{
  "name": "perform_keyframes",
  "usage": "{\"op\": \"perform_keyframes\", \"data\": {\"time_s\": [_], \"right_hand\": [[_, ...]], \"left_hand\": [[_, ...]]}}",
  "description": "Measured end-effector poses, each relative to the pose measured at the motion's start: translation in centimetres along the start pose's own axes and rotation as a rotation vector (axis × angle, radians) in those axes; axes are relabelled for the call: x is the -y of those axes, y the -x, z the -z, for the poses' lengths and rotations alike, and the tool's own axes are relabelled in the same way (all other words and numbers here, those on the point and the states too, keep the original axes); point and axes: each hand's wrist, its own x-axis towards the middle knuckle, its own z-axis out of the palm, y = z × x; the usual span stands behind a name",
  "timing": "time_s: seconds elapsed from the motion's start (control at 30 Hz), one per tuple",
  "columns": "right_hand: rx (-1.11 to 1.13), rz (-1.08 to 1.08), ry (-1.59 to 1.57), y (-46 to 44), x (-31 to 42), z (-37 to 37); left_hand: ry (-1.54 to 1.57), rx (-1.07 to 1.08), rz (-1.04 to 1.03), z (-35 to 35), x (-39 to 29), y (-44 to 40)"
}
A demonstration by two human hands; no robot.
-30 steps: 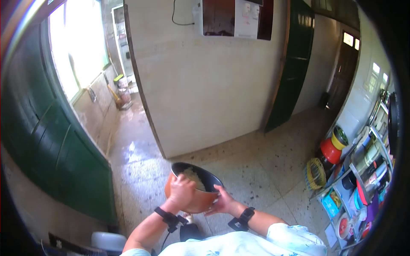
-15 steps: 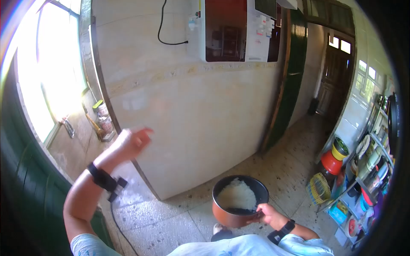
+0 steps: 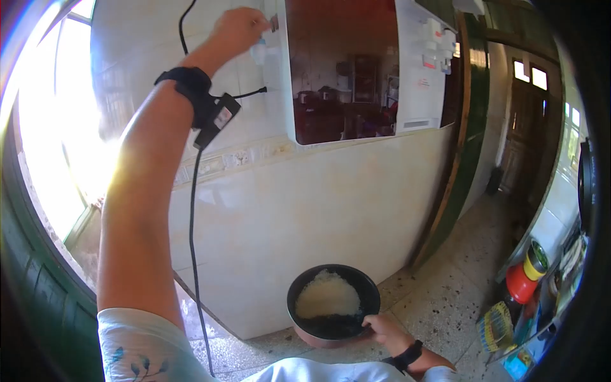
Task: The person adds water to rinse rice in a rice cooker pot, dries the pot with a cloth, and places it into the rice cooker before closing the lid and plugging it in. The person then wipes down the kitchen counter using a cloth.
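A round pot (image 3: 334, 331), dark inside and orange-brown outside, hangs low in front of my body. White rice (image 3: 328, 295) lies in it, heaped toward the far left side. My right hand (image 3: 384, 332) grips the pot's near right rim. My left hand (image 3: 243, 30) is raised high at the upper left, its fingers closed at the left side of a wall-mounted unit (image 3: 344, 70) with a dark glossy front. Whether those fingers hold something is too small to tell.
A green door (image 3: 38, 299) stands at the left beside a bright window (image 3: 54, 127). Red (image 3: 520, 283) and yellow bowls, a yellow basket (image 3: 496, 326) and a crowded rack are at the right. A black cable hangs on the wall.
My left hand has left the pot and risen to the side of the wall unit. My right hand keeps hold of the pot. The view has tilted up and come closer to the wall.
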Motion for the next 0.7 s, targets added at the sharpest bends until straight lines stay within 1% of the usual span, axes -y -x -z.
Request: {"op": "perform_keyframes", "data": {"time_s": [0.03, 0.07, 0.1, 0.13, 0.17, 0.2, 0.23, 0.27, 0.3, 0.33, 0.37, 0.4, 0.43, 0.47, 0.5, 0.53, 0.6, 0.63, 0.67, 0.7], "right_hand": [[0.038, -0.045, -0.069, -0.5, 0.3, -0.9], [0.035, -0.066, -0.072, -1.6, 0.5, -1.2], [0.053, -0.089, -0.082, -2.6, 0.1, -1.4], [0.064, -0.115, -0.098, -2.9, -0.2, -1.7], [0.071, -0.134, -0.088, -2.1, 1.0, -2.8], [0.075, -0.161, -0.087, -1.5, 2.0, -4.0], [0.069, -0.128, -0.062, -4.1, -0.1, -2.2], [0.142, -0.071, 0.049, -2.3, 1.9, -3.6], [0.196, -0.152, -0.039, -2.9, 1.7, -3.2], [0.143, -0.212, -0.039, -0.8, 3.9, -5.3], [0.151, -0.224, -0.120, -1.0, 3.9, -5.2], [0.135, -0.241, -0.125, -0.5, 4.7, -5.8], [0.138, -0.266, -0.110, 0.7, 5.9, -6.7], [0.142, -0.283, -0.097, 1.6, 7.1, -7.5], [0.107, -0.284, -0.076, 2.1, 7.5, -8.0], [0.092, -0.288, -0.080, 2.5, 7.6, -8.5], [0.048, -0.319, 0.078, 2.8, 7.8, -9.5], [0.036, -0.327, 0.082, 3.4, 8.3, -9.6], [-0.012, -0.362, 0.179, 3.5, 8.9, -9.7], [-0.060, -0.393, 0.278, 3.6, 9.6, -9.9]], "left_hand": [[0.174, 0.026, 0.126, -0.6, 1.8, -1.0], [0.350, 0.056, 0.259, -1.5, 3.4, -1.7], [0.581, -0.042, 0.238, -2.5, 4.2, -1.5], [0.615, 0.025, 0.256, -2.7, 6.2, -2.1], [0.658, 0.334, 0.434, 0.1, 5.4, -1.0], [0.549, 0.064, -0.281, -0.1, 5.0, 4.3], [0.720, -0.017, -0.029, -0.2, 7.0, 5.9], [0.750, 0.000, 0.061, -0.7, 6.9, 9.9], [0.780, 0.064, 0.131, -2.7, 6.4, 16.1], [0.846, 0.118, 0.204, -5.8, 5.9, 23.4], [0.944, 0.155, 0.295, -8.9, 5.2, 30.1], [0.974, 0.222, 0.549, -11.6, 2.8, 35.8], [1.074, 0.265, 0.664, -16.1, 2.1, 42.7], [1.125, 0.407, 0.821, -16.4, -1.8, 45.1], [1.366, 0.510, 0.982, -16.0, -5.0, 45.1], [1.379, 0.520, 0.983, -16.5, -6.9, 45.3], [1.700, 0.500, 1.202, -17.9, -10.0, 46.4], [1.860, 0.479, 1.316, -18.2, -11.3, 46.7], [2.018, 0.454, 1.422, -18.7, -11.8, 47.1], [2.030, 0.453, 1.418, -19.3, -11.7, 47.2]]}}
